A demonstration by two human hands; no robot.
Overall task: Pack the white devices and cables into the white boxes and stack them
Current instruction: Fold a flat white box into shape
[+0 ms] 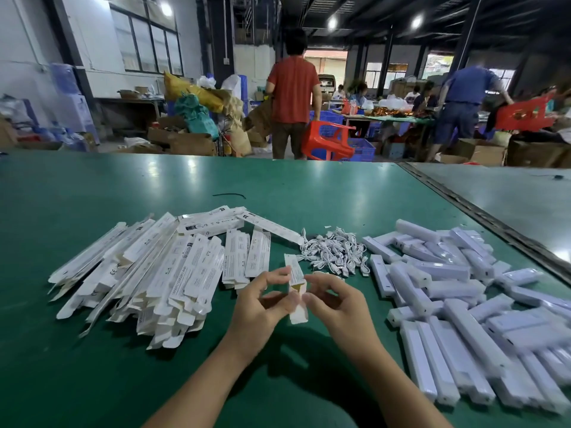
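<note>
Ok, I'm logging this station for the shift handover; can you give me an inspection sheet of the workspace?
Surface: green table, glossy.
Job's things: flat boxes heaped left; devices heaped right; one box held at centre.
Clutter: black strip beyond the boxes.
Hands: left hand and right hand both pinch that box.
Cables: white cables piled between the heaps.
Surroundings: people, red stools, cartons behind the table.

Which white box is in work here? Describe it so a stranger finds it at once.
On the green table, look between the pile of flat boxes at left and the white devices at right. In front of the cable heap, the left hand and right hand pinch one box. Unlike the rest, it is lifted and opened up.
</note>
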